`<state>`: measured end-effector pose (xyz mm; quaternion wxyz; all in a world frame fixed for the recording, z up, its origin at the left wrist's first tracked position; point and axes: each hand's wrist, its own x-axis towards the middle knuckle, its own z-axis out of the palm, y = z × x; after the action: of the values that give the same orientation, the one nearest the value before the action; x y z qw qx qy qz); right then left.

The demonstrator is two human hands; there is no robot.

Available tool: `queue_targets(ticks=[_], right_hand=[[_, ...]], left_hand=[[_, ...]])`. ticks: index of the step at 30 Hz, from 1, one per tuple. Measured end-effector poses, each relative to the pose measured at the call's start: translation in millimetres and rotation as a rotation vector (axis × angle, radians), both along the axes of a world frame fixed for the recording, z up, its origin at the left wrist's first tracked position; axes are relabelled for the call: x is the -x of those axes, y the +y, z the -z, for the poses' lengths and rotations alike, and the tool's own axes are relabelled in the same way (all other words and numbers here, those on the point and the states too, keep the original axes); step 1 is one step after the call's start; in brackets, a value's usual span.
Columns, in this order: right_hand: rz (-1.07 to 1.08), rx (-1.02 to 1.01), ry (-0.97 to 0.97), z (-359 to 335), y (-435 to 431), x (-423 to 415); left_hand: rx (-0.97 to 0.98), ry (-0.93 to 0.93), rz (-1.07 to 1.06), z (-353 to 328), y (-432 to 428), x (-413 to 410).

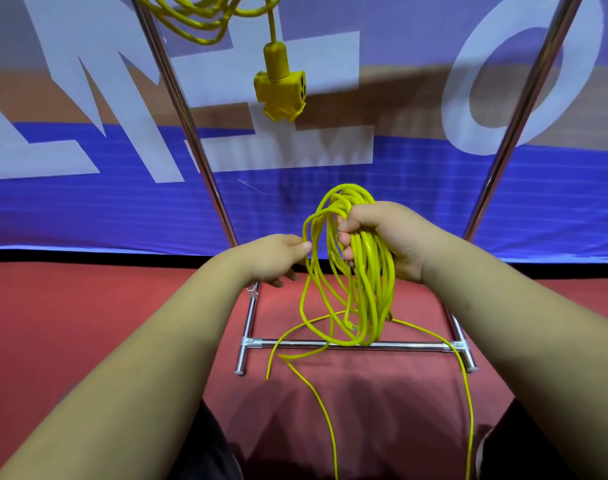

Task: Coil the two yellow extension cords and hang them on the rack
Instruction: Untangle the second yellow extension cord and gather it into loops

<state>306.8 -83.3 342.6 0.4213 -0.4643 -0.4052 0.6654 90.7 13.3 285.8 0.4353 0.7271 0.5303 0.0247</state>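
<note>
- Right hand (382,237) is clamped tight around the top of the half-coiled cord (368,289), holding it up between the two uprights of the rack (191,133).
- Left hand (278,259) sits just left of that bundle. Its thumb tip touches the outermost loop, but I can't tell if it's actually pinching it.
- The loops dangle in front of the rack's bottom crossbar, and two loose tails trail over the red floor (87,323) toward the person.
- The other cord (191,22) is already hanging at the top of the rack, with its socket end (280,88) dangling below.
- There's a blue banner (87,209) behind the rack.
</note>
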Motion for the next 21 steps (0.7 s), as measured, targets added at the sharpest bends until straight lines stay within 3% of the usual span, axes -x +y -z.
queue_targets(ticks=[2,4,6,9,11,18,21], right_hand=[[0.030,-0.006,0.039,-1,1,-1],[0.065,-0.003,0.101,-5,2,-3],[0.102,-0.005,0.157,-8,3,-6],[0.168,-0.033,0.222,-11,4,-9],[0.229,-0.050,0.253,-11,5,-11],[0.395,-0.078,0.319,-13,10,-23],[0.427,-0.071,0.369,-15,10,-26]], left_hand=[[-0.110,0.075,-0.033,12,5,2],[-0.057,0.064,-0.044,26,5,3],[0.137,-0.097,-0.065,33,-3,-1],[0.451,-0.493,-0.196,34,-16,-11],[0.516,-0.580,-0.285,45,-18,-13],[0.611,-0.308,-0.250,109,-37,-11],[0.422,-0.100,-0.219,122,-55,-23]])
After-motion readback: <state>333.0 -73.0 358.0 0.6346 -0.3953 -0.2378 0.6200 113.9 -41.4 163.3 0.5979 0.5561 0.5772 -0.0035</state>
